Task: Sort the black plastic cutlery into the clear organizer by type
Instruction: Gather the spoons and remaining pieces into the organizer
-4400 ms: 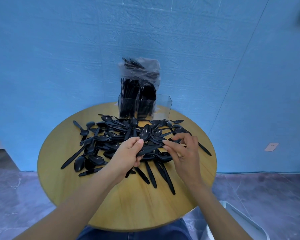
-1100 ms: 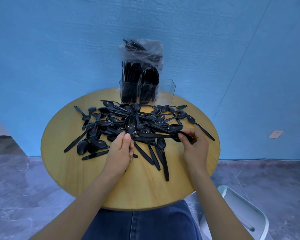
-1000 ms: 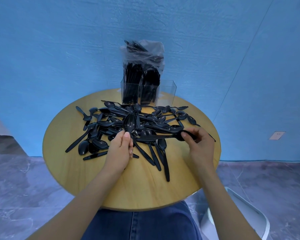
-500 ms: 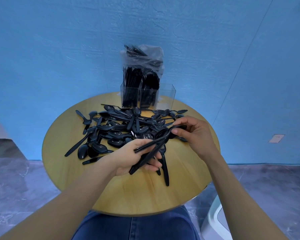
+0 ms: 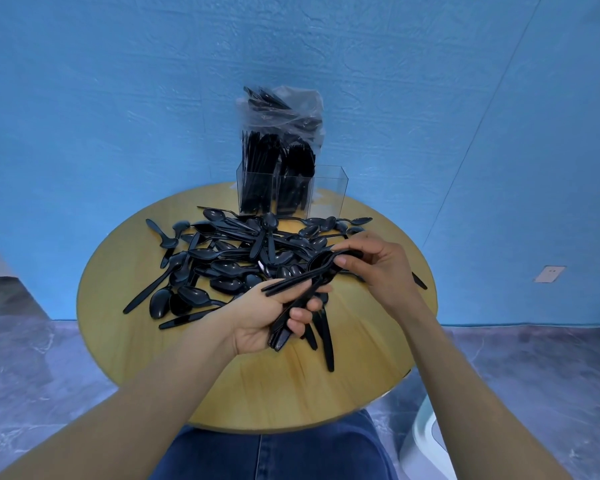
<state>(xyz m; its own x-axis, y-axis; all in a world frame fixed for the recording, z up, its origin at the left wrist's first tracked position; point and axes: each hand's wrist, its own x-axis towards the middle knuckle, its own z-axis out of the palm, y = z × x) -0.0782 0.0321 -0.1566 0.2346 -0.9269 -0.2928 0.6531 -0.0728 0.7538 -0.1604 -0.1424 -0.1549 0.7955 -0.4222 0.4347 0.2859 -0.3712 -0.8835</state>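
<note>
Blue textured wall (image 5: 118,98) fills the background behind a round wooden table (image 5: 326,393), with grey marbled floor (image 5: 32,358) around it. At the table's far edge stands the clear organizer (image 5: 328,192), which shows 3 compartments side by side. The left and middle ones are packed with upright black cutlery, while the right one looks clear through. A crumpled clear plastic bag (image 5: 284,109) with more black pieces sits on top of the packed cutlery.

Between the organizer and the person, a loose pile of black spoons (image 5: 229,261) sprawls over the tabletop, bowls and handles crossing every way. A few long pieces (image 5: 328,341) lie near the front, pointing toward the person.

The left hand (image 5: 267,320) is turned palm up over the table, its fingers curled round a bundle of black cutlery (image 5: 291,292) that slants up to the right. The right hand (image 5: 378,268) meets the upper end of that same bundle, thumb and fingertips pinching the bowl ends. I cannot tell how many pieces are in the bundle.

Blue denim (image 5: 274,455) on the person's lap shows under the near edge of the table, and a white chair rim (image 5: 426,434) sits at the lower right. A white wall outlet (image 5: 549,274) is on the right.
</note>
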